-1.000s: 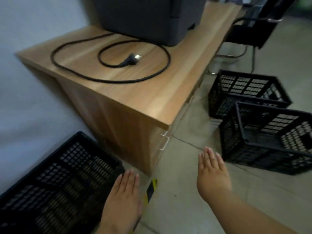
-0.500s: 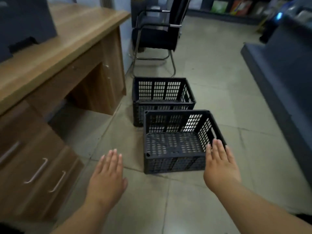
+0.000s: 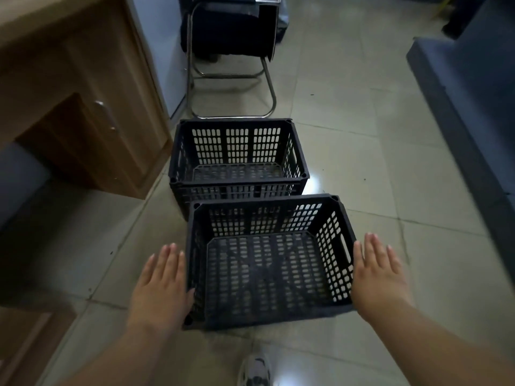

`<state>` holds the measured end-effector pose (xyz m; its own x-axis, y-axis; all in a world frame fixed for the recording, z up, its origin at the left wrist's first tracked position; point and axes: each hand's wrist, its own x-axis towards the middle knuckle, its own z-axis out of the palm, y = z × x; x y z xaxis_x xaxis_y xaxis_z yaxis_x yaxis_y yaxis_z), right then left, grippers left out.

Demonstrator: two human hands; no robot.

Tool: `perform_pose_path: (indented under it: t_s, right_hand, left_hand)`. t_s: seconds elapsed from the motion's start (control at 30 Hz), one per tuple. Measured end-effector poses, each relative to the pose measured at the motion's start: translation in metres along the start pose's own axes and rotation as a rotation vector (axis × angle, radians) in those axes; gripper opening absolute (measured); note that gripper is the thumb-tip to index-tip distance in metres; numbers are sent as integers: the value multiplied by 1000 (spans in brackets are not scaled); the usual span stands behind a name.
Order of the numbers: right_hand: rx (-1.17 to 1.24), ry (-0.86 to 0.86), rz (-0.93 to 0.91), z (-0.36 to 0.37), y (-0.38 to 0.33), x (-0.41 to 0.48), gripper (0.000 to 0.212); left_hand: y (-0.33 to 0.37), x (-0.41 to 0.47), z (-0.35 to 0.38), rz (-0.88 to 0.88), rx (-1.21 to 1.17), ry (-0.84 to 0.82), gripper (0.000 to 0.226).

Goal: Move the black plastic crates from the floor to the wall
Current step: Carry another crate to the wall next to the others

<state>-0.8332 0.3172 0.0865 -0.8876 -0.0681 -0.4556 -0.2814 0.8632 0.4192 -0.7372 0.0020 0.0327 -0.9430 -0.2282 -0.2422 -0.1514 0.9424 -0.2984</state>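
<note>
1. Tiled floor (image 3: 348, 151) is carrying two black crates, with a wooden desk (image 3: 83, 107) and chair (image 3: 231, 51) sitting beyond them
2. near crate (image 3: 267, 263) is sitting right between both hands, far crate (image 3: 237, 154) touching just past it
3. left hand (image 3: 161, 285) and right hand (image 3: 376, 274) are hanging flat and spread, flanking the sides, gripping nothing

Black perforated crates (image 3: 267, 263), wood-brown desk (image 3: 83, 112), pale grey-green floor tiles (image 3: 348, 135)

tiled floor (image 3: 348, 140) | near crate (image 3: 267, 274), far crate (image 3: 237, 151) touching | chair (image 3: 231, 79) | wooden desk (image 3: 83, 121)
</note>
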Motion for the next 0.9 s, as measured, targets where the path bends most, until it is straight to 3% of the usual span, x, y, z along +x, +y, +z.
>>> perform_pose_path:
  t_s: [0.23, 0.37, 0.6, 0.83, 0.9]
  right_hand:
    - [-69, -113, -36, 44, 3, 149, 59]
    - [-91, -170, -73, 80, -2, 206, 57]
    - [-150, -278, -92, 123, -6, 247, 57]
    - [-231, -329, -128, 116, -12, 259, 76]
    - [-237, -328, -121, 116, -12, 258, 70]
  left_hand:
    - [29, 136, 56, 70, 22, -56, 80]
    - [42, 176, 100, 91, 218, -206, 68]
    - [39, 194, 130, 171, 426, -329, 60]
    - [46, 197, 136, 218, 428, -345, 57]
    - [45, 196, 132, 218, 418, -363, 57]
